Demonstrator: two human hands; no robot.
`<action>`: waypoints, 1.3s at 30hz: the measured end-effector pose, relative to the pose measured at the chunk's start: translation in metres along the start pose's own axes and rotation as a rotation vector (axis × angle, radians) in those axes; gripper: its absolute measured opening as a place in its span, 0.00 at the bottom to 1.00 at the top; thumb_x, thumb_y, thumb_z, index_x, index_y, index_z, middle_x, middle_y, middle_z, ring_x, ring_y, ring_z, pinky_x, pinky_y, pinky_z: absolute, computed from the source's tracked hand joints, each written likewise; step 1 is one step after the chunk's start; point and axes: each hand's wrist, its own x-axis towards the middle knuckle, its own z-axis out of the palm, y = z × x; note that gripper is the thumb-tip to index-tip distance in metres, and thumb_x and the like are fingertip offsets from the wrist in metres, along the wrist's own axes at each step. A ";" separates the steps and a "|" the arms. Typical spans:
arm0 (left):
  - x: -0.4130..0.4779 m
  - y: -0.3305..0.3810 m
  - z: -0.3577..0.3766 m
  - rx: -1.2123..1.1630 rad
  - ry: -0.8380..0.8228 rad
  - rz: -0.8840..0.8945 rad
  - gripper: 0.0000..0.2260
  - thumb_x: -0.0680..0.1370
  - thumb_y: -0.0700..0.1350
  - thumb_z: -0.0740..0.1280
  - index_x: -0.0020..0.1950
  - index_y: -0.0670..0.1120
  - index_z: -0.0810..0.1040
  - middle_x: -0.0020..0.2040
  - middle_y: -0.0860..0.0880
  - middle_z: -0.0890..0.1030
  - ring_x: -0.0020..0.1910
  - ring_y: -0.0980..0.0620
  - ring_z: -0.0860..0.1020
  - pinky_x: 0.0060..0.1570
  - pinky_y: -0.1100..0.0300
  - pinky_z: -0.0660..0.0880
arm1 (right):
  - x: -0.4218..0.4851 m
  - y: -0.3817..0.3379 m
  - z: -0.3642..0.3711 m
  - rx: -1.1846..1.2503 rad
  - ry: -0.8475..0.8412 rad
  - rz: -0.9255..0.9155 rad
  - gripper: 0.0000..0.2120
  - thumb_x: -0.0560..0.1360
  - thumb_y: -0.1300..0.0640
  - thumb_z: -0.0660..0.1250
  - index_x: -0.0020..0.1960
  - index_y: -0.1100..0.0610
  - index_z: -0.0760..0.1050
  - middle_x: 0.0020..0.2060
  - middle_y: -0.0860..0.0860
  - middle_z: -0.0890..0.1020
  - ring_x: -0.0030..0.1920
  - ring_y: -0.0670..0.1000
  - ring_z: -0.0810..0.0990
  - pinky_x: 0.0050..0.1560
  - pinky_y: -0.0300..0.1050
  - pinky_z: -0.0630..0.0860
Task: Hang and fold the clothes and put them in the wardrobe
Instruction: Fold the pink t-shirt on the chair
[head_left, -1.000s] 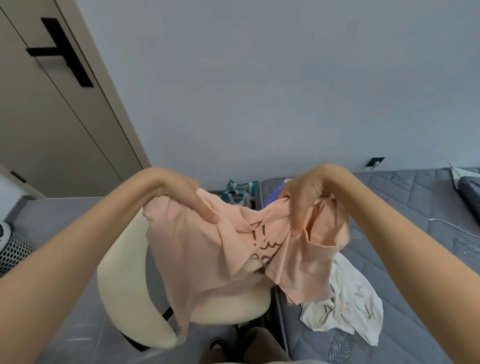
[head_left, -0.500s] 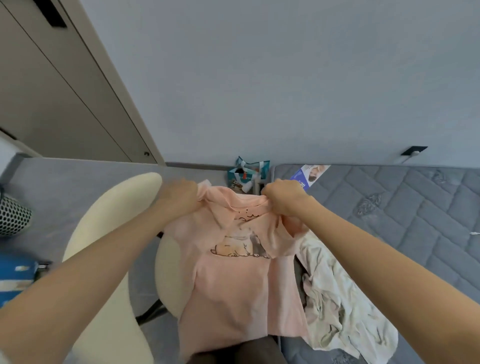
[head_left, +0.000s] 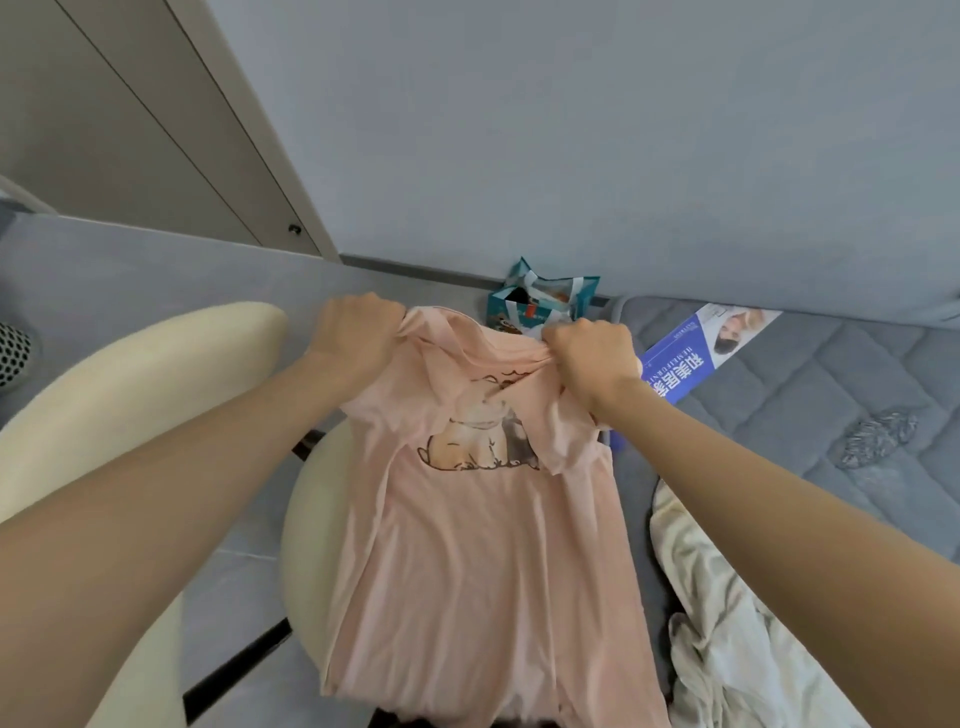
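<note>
A pink T-shirt (head_left: 483, 561) with a cartoon animal print hangs full length in front of me, over the cream chair. My left hand (head_left: 358, 332) grips its left shoulder and my right hand (head_left: 592, 358) grips its right shoulder, both fists closed on the cloth. The right sleeve is folded forward over part of the print. A crumpled white garment (head_left: 727, 649) lies on the grey mattress at the lower right. The beige wardrobe door (head_left: 130, 119) stands at the upper left.
A cream chair (head_left: 119, 395) with a round seat stands on the grey floor below the shirt. A teal bag (head_left: 540, 296) sits against the wall. A blue leaflet (head_left: 696, 348) lies on the quilted mattress (head_left: 810, 415). A perforated bin (head_left: 13, 353) shows at the left edge.
The bunched shirt has been shaken out and now hangs flat and full length. My hands moved to its two shoulders, and my view has tilted downward.
</note>
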 end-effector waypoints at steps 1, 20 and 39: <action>0.001 -0.001 0.007 -0.029 0.023 -0.013 0.04 0.79 0.40 0.60 0.46 0.43 0.74 0.44 0.43 0.79 0.42 0.42 0.77 0.35 0.57 0.63 | 0.005 -0.002 0.007 0.012 0.018 0.013 0.14 0.71 0.70 0.60 0.52 0.55 0.73 0.47 0.54 0.82 0.47 0.58 0.80 0.36 0.45 0.63; -0.153 0.039 0.184 -0.340 -0.384 0.146 0.13 0.79 0.54 0.58 0.57 0.51 0.78 0.57 0.51 0.70 0.56 0.50 0.72 0.48 0.57 0.67 | -0.128 -0.062 0.163 0.397 -0.137 0.259 0.12 0.78 0.49 0.60 0.54 0.56 0.76 0.56 0.53 0.76 0.56 0.60 0.75 0.50 0.49 0.71; -0.057 0.108 0.224 -0.447 -0.412 -0.279 0.28 0.76 0.67 0.50 0.70 0.73 0.36 0.75 0.56 0.30 0.72 0.30 0.35 0.62 0.25 0.50 | -0.058 0.020 0.193 1.028 0.154 1.090 0.11 0.80 0.53 0.58 0.56 0.59 0.70 0.48 0.53 0.78 0.54 0.58 0.76 0.49 0.44 0.65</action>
